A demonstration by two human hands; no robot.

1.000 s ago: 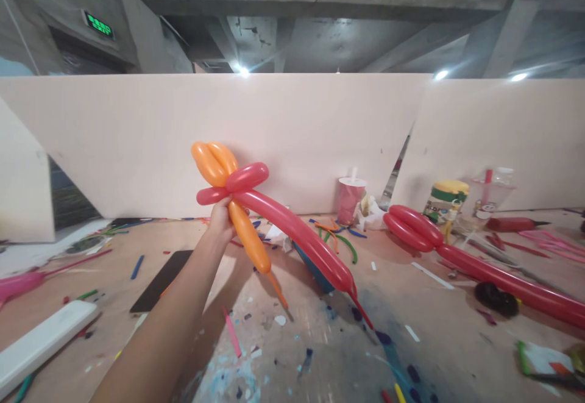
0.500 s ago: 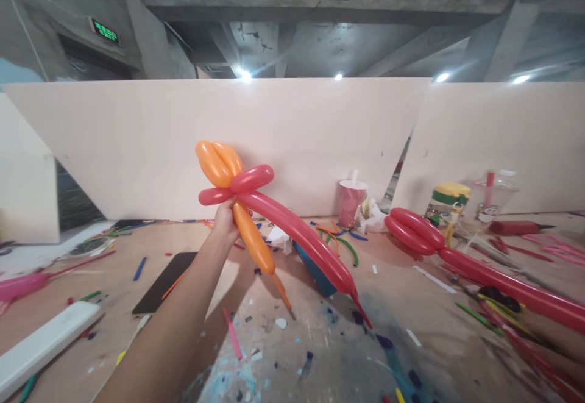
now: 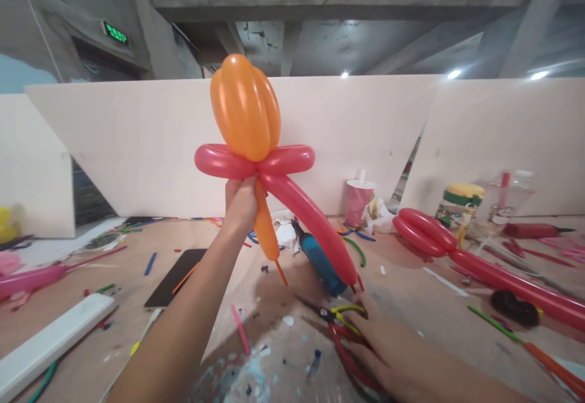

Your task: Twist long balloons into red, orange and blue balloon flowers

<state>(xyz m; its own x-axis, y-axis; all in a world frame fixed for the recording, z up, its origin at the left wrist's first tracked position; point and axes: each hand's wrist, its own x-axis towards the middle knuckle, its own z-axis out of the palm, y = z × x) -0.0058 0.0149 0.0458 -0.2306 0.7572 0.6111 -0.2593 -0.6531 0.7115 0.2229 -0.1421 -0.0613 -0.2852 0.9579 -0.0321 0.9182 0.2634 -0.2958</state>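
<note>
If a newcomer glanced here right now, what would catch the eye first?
Probably the glossy orange balloon bulb, left of centre, flanked at its base by red balloon loops, the left hand gripping the orange balloon stem. Then the scissors-like tool with yellow and red handles in the right hand, lower right of centre. Third, the long red balloon at far right.

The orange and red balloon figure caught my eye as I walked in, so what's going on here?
A person holds the balloon figure up in the left hand, gripping it just below the red loops. The right hand holds scissors with yellow and red handles, near the red balloon's thin tail; whether the hand touches that tail is unclear. Another red balloon lies to the right on the littered table.
</note>
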